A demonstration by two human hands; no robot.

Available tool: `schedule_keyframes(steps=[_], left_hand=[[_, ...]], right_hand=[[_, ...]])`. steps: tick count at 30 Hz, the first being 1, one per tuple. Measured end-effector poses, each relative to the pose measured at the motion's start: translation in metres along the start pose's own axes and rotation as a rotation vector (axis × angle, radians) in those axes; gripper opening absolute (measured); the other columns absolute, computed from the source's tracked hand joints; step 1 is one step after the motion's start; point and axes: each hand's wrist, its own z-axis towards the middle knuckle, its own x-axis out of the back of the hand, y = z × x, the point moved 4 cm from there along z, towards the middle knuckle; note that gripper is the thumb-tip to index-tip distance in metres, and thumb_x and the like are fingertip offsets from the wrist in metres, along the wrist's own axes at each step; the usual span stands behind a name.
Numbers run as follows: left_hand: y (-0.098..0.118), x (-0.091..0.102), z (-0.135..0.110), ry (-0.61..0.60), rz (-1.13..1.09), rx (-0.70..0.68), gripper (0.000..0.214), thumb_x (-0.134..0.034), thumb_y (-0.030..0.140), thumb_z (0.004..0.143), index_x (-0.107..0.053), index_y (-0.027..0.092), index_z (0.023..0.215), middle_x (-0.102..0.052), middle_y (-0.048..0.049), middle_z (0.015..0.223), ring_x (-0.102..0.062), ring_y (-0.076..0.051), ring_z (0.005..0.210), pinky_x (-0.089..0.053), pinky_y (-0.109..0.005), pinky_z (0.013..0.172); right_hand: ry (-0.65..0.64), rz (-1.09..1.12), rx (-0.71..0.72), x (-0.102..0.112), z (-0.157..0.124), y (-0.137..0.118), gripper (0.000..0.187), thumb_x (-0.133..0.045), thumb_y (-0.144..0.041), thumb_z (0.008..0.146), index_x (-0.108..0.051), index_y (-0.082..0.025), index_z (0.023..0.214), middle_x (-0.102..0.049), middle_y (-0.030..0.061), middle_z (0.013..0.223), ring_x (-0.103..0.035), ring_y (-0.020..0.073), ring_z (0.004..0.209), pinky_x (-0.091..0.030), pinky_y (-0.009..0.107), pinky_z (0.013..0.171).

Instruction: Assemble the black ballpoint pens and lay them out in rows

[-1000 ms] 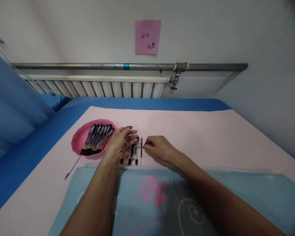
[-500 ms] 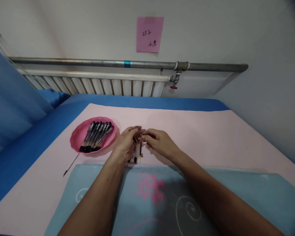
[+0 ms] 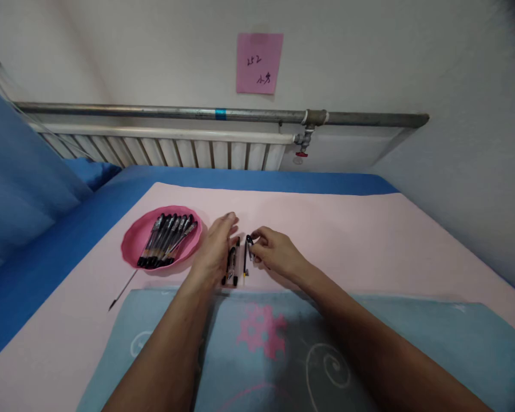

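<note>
My left hand [image 3: 212,252] lies flat on the pink table, fingers stretched forward beside a small row of loose pens and pen parts [image 3: 233,264]. My right hand [image 3: 271,252] pinches a small black pen cap [image 3: 249,240] between thumb and fingers, right of those pens. A thin pen refill [image 3: 245,262] lies just under that pinch. A pink plate [image 3: 134,241] to the left holds several capped black pens [image 3: 168,240].
A single thin refill [image 3: 122,291] lies on the table left of a light-blue patterned cloth [image 3: 283,349] under my forearms. Blue cloth borders the pink surface [image 3: 347,240]. A radiator [image 3: 167,151], a pipe and a pink sticky note [image 3: 258,63] are on the wall behind.
My left hand let go and flattened onto the table beside the pens. My right hand drew slightly right, now pinching the black cap. The hands, together half a second ago, are apart.
</note>
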Motion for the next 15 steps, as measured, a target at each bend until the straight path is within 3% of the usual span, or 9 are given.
schedule_keyframes(steps=[2,5,11,15], left_hand=[[0.012,0.013,0.004,0.075,0.043,-0.083,0.033,-0.058,0.038,0.072,-0.058,0.016,0.096,-0.056,-0.0104,0.111,-0.052,-0.018,0.098,-0.041,-0.028,0.077],[0.021,0.024,0.009,0.113,0.023,-0.083,0.029,-0.055,0.036,0.074,-0.058,0.013,0.092,-0.057,-0.0117,0.107,-0.055,-0.017,0.091,-0.041,-0.028,0.074],[0.025,0.029,0.009,0.129,-0.021,-0.039,0.025,-0.057,0.034,0.074,-0.059,0.012,0.085,-0.061,-0.0102,0.091,-0.058,-0.015,0.075,-0.043,-0.028,0.068],[0.030,0.034,0.010,0.131,-0.043,-0.042,0.024,-0.057,0.033,0.074,-0.059,0.011,0.085,-0.061,-0.0088,0.087,-0.059,-0.015,0.073,-0.045,-0.028,0.066]], right_hand=[[-0.039,-0.028,-0.118,-0.002,0.004,0.014,0.015,-0.046,-0.011,0.069,-0.053,-0.015,0.081,-0.052,-0.0029,0.051,-0.045,0.0075,0.040,-0.032,0.017,0.037],[-0.077,-0.054,-0.191,-0.007,0.008,0.029,0.016,-0.047,-0.013,0.070,-0.054,-0.015,0.084,-0.052,-0.0031,0.047,-0.041,0.0072,0.035,-0.028,0.017,0.033],[-0.059,-0.122,-0.181,-0.007,0.011,0.035,0.019,-0.053,-0.019,0.072,-0.052,-0.017,0.091,-0.050,-0.0044,0.047,-0.040,0.0061,0.032,-0.027,0.016,0.031],[-0.078,-0.121,-0.172,-0.006,0.010,0.035,0.013,-0.052,-0.019,0.072,-0.052,-0.017,0.085,-0.050,-0.0042,0.046,-0.041,0.0063,0.033,-0.027,0.016,0.031]])
